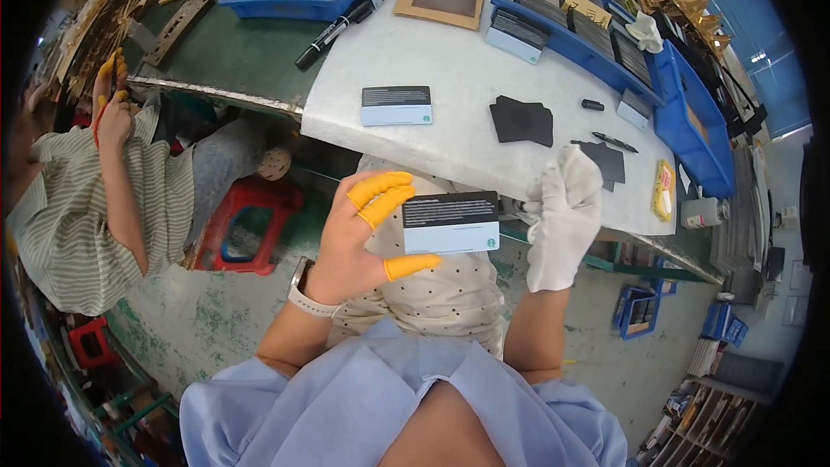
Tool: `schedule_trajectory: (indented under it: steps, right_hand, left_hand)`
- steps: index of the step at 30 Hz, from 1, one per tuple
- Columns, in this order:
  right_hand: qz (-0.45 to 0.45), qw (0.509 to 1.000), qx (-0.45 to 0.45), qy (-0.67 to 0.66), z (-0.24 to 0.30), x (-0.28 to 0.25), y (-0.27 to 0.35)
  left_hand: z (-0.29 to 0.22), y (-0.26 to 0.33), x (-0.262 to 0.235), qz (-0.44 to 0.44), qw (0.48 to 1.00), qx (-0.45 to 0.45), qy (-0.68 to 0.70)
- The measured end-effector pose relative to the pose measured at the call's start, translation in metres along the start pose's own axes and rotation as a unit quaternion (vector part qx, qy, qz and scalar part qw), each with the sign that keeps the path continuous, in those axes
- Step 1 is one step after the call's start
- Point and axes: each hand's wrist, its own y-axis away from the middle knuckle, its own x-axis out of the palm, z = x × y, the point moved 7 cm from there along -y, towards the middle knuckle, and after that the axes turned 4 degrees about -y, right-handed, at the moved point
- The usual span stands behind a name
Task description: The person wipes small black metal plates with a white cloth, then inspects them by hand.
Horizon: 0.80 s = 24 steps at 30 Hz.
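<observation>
Left hand [354, 238], three orange finger cots, pinches one card [450, 222]; gloved right hand [564, 207] curls beside it, grip unclear. One card [396, 105], two pens on white table [458, 78]; three blue trays; green floor.

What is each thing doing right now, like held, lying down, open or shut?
Left hand: shut on card, orange finger cots on.
Right hand: white-gloved, fingers curled beside card.
Card: held up, flat.
Card stack: lying on table.
Black marker: capped, lying down.
</observation>
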Motion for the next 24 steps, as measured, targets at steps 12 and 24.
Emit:
schedule_trajectory:
  steps: [12,24]
  right_hand:
    - [-0.027,0.996,0.039,-0.077,-0.018,-0.003,0.023]
    - [0.358,0.761,-0.413,0.350,0.030,0.023,0.059]
  left_hand:
    - [0.004,0.005,-0.005,-0.050,0.999,0.001,0.001]
    - [0.001,0.005,0.000,-0.054,0.998,-0.022,-0.020]
